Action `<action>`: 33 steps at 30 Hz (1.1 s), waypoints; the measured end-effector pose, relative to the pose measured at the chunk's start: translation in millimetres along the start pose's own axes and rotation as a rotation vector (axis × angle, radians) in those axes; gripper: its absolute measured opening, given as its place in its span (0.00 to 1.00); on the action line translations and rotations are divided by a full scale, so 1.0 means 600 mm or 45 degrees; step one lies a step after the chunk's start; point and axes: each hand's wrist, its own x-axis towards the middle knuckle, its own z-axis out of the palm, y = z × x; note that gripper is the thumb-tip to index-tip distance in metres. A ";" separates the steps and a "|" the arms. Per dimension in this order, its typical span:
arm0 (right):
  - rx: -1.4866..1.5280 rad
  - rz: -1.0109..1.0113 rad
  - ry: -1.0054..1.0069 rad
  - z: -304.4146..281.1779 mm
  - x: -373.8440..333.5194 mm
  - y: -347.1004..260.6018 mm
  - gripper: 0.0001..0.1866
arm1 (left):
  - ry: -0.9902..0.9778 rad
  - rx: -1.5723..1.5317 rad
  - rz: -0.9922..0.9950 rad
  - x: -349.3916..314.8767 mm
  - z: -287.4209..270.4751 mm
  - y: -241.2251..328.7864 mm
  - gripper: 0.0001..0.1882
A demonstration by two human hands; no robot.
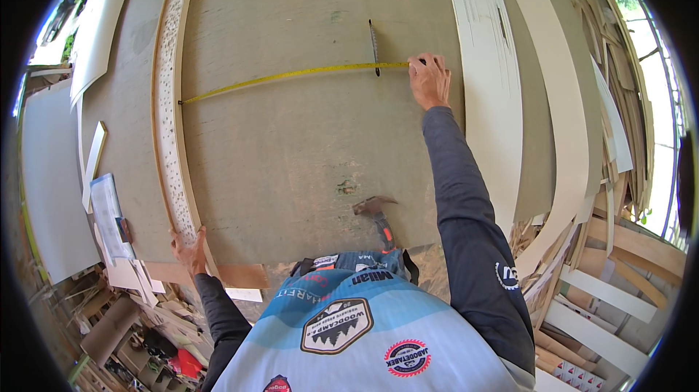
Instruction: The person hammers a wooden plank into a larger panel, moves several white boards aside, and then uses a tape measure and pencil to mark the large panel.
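A long narrow pale wooden board (175, 64), speckled with dark marks along its face, lies lengthwise on the left side of a grey-brown worktop (291, 152). My left hand (189, 252) grips its near end, with the fingers at one edge and the thumb at the other. From the board's right edge a yellow tape measure (291, 74) stretches across the worktop. Its other end is in my closed right hand (431, 82), where the fingers mostly hide the case. Under the tape, just left of that hand, lies a thin dark, serrated-looking strip (374, 46).
A claw hammer (378, 219) with a red and black handle lies near the worktop's front edge. White strips (488, 64) run along the right. Wood offcuts (619, 261) are piled beyond them. A clear flat case (111, 214) and a short white strip (95, 163) lie at left.
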 end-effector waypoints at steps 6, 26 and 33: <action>-0.013 0.010 0.000 0.003 0.000 -0.004 0.07 | 0.009 0.032 -0.003 0.002 -0.005 0.006 0.56; -0.034 -0.030 0.010 0.011 0.000 -0.021 0.07 | 0.030 0.071 0.016 0.023 0.002 -0.023 0.56; -0.040 -0.058 0.040 0.016 -0.002 -0.028 0.07 | 0.003 0.117 0.006 0.038 0.000 -0.034 0.57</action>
